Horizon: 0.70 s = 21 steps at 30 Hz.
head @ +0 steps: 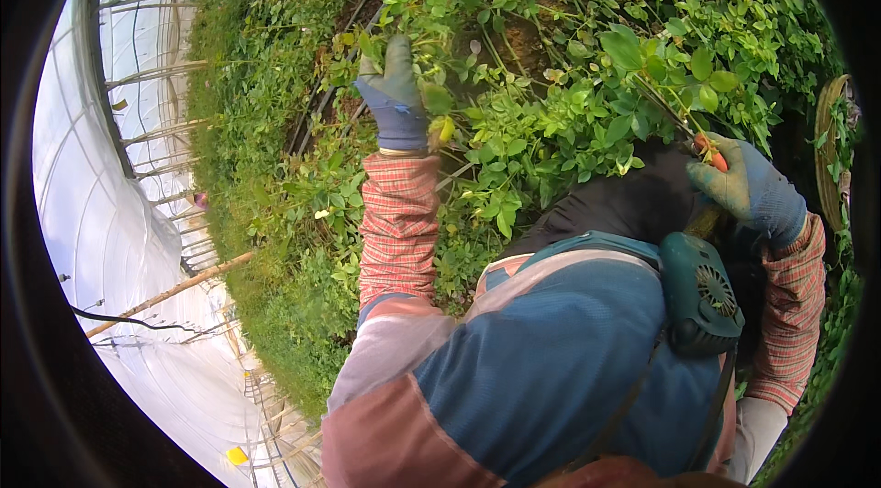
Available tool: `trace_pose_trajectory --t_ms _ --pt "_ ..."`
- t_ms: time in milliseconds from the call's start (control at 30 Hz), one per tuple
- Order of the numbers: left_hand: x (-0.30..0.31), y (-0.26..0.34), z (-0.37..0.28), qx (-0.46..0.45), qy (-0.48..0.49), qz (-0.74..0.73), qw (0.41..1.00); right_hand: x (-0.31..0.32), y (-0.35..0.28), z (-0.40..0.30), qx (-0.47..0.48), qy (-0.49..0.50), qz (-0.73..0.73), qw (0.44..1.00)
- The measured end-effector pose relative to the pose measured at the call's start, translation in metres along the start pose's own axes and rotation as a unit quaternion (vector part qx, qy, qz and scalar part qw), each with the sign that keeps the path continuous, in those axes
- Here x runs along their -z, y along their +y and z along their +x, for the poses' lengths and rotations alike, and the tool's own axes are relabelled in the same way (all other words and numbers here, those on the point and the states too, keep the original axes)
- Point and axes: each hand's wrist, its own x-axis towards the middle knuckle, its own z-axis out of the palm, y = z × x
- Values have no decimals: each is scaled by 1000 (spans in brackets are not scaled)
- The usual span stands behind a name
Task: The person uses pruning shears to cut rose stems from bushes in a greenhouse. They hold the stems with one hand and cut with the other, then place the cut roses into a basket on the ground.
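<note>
My left hand [397,92], in a soiled blue knitted work glove, reaches among the leafy stems at the upper middle. Its fingers are partly covered by leaves, and whether they grip a stem cannot be told. At the right, my right hand [747,182], in a similar glove, is closed around the orange-red handle of a cutting tool [716,156], probably pruning shears. A cut-looking leafy stem [688,113] lies along the tool, its leaves spreading up and left. Green leafy shrubs [509,151], perhaps roses, fill the space between my hands.
Dark hoses [320,109] run along the soil at the left of the shrubs. A teal waist fan [702,292] hangs at my waist. A round woven rim [829,151] stands at the far right. Plastic greenhouse sheeting [117,213] and a wooden pole [179,292] are at the left.
</note>
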Motion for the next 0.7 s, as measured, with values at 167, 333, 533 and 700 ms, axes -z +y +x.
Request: trace_pose_trajectory --t_ms 167,333,533,700 --pt "74 27 190 -3 -213 326 921 5 -4 5 12 3 -13 1000" --pt "6 -21 232 238 -505 586 587 12 -5 12 1 23 -29 999" --pt "6 -80 250 227 -572 625 480 12 2 17 -10 40 -1 999" --pt "5 -94 262 217 -579 631 469 4 4 24 -67 83 -57 993"
